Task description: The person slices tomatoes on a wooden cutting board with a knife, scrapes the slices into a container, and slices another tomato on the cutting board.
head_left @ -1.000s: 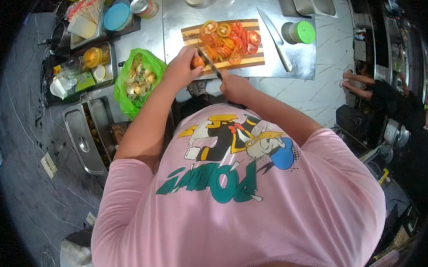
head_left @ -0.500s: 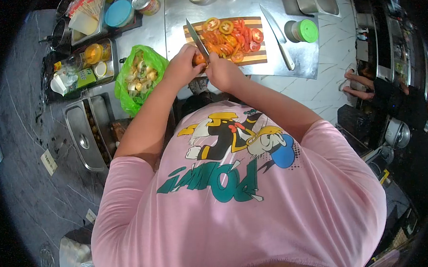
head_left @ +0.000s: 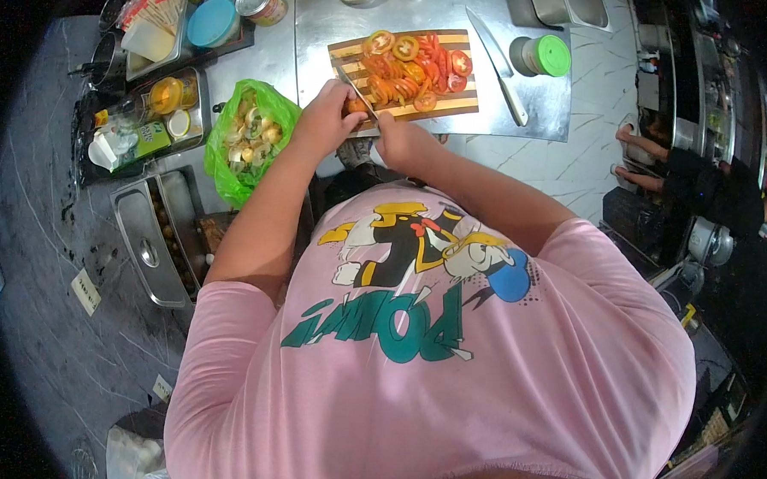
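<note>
My left hand is closed on a tomato at the lower left corner of the striped cutting board. My right hand grips a knife, its blade angled up and left beside the tomato. The knife's handle is hidden in my fingers. Several tomato slices cover the middle and right of the board. A second, longer knife lies on the steel table right of the board.
A green-lidded jar stands at the right. A green bag of scraps sits left of my left forearm. Trays with containers are at the upper left, a metal pan at the upper right. Another person is far right.
The knife swung up above the tomato, then came down to a lower angle beside it. My right hand moved left, then slightly down. My left hand stayed on the tomato.
</note>
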{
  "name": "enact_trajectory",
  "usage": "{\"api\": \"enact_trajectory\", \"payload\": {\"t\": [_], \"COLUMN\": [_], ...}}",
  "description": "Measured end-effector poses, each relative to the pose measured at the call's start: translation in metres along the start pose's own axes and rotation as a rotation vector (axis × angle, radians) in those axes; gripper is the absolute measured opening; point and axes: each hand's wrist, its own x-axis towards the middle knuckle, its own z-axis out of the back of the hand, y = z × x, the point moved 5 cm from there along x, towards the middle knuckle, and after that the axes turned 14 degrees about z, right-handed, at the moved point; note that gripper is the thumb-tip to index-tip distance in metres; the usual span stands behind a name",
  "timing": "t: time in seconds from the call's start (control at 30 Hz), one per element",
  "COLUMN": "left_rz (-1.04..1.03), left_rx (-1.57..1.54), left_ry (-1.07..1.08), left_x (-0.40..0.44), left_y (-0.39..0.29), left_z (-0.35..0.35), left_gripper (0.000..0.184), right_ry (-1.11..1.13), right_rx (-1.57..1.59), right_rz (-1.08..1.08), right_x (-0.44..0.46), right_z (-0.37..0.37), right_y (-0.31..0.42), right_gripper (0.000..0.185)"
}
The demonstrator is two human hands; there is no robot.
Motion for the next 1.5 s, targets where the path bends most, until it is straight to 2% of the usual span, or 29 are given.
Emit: {"api": "enact_trajectory", "payload": {"t": [0.07, 0.17, 0.6, 0.7, 0.77, 0.9, 1.0, 1.07, 1.2, 1.3, 1.5], "left_rz": [-0.004, -0.025, -0.004, 0.025, 0.041, 0.005, -0.051, -0.034, 0.019, 0.040, -0.028], "left_rx": [-0.029, -0.035, -0.005, -0.024, -0.046, 0.021, 0.084, 0.070, 0.095, 0.098, 0.097], "left_ry": [-0.010, -0.026, -0.003, -0.038, -0.050, -0.077, -0.050, -0.056, 0.013, 0.019, -0.016], "left_x": [0.000, 0.001, 0.005, 0.007, 0.007, 0.006, 0.007, 0.005, 0.005, 0.006, 0.005], "left_y": [0.003, 0.003, -0.006, -0.004, -0.001, -0.006, -0.003, -0.003, -0.001, 0.001, 0.000], "left_z": [-0.001, 0.000, -0.003, -0.004, -0.005, -0.003, -0.008, -0.008, -0.009, -0.012, -0.011], "left_gripper": [0.042, 0.043, 0.042, 0.042, 0.043, 0.045, 0.044, 0.043, 0.042, 0.041, 0.040], "right_ry": [0.084, 0.143, 0.154, 0.177, 0.275, 0.242, 0.129, 0.092, 0.077, 0.043, -0.041], "right_rx": [-0.008, -0.017, -0.025, -0.041, -0.062, -0.028, -0.030, -0.048, 0.021, -0.053, -0.091], "right_rz": [-0.030, -0.086, -0.140, -0.136, -0.183, -0.196, -0.112, -0.052, -0.108, -0.078, -0.020], "right_x": [-0.015, -0.018, -0.031, -0.040, -0.050, -0.053, -0.041, -0.027, -0.009, 0.005, 0.028], "right_z": [-0.021, -0.013, 0.003, -0.002, 0.001, 0.005, 0.016, 0.014, 0.018, 0.020, 0.012], "right_y": [-0.016, -0.014, -0.020, -0.023, -0.023, -0.035, -0.036, -0.037, -0.022, -0.008, -0.007], "right_gripper": [0.032, 0.030, 0.027, 0.028, 0.030, 0.030, 0.029, 0.030, 0.029, 0.028, 0.030]}}
